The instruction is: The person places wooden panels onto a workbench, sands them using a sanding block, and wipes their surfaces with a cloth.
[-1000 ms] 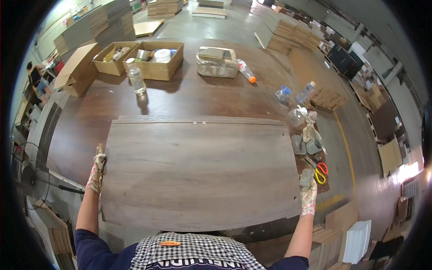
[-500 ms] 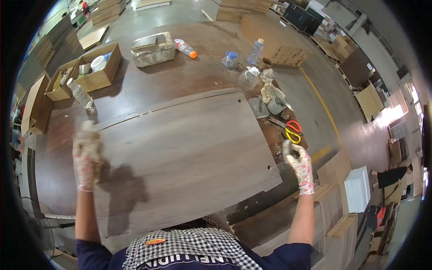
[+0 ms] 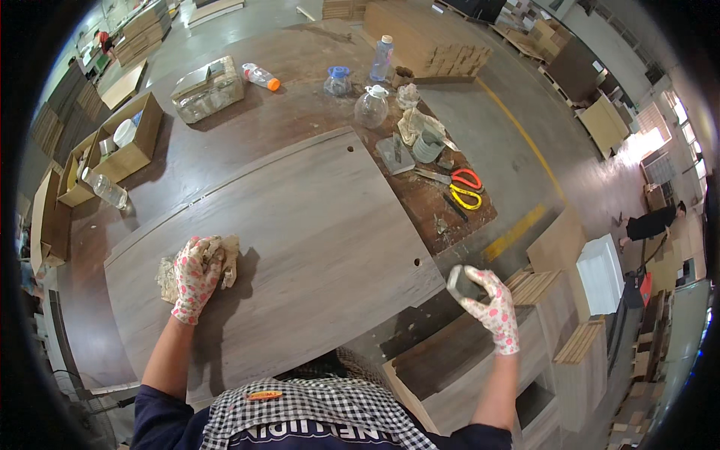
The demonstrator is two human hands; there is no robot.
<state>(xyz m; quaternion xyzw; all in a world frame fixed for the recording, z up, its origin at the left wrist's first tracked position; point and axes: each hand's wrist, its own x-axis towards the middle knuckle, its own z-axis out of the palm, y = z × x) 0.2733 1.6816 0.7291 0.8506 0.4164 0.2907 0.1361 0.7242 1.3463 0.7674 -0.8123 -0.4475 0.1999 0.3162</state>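
A wood-grain grey-brown panel (image 3: 300,225) lies on the table in front of me. My left hand (image 3: 198,277), in a white glove with pink-red spots, is closed on a crumpled beige rag (image 3: 231,261) and rests on the panel's left part. My right hand (image 3: 491,307), gloved alike, is off the panel's near right corner. Its thumb and fingers grip a small grey, rounded object with a pale rim (image 3: 460,285), whose kind I cannot make out. Two round dark holes show along the panel's right edge.
Scissors with red and yellow handles (image 3: 465,189), a grey cup (image 3: 428,145) and a cloth (image 3: 416,124) lie at the table's right side. Plastic bottles (image 3: 382,60) stand beyond. Open cardboard boxes (image 3: 142,150) and a bottle (image 3: 105,189) are at left. Boards are stacked at right.
My left hand has come down with the rag onto the panel and moved right. My right hand has moved lower, still holding the grey object. The whole view has shifted.
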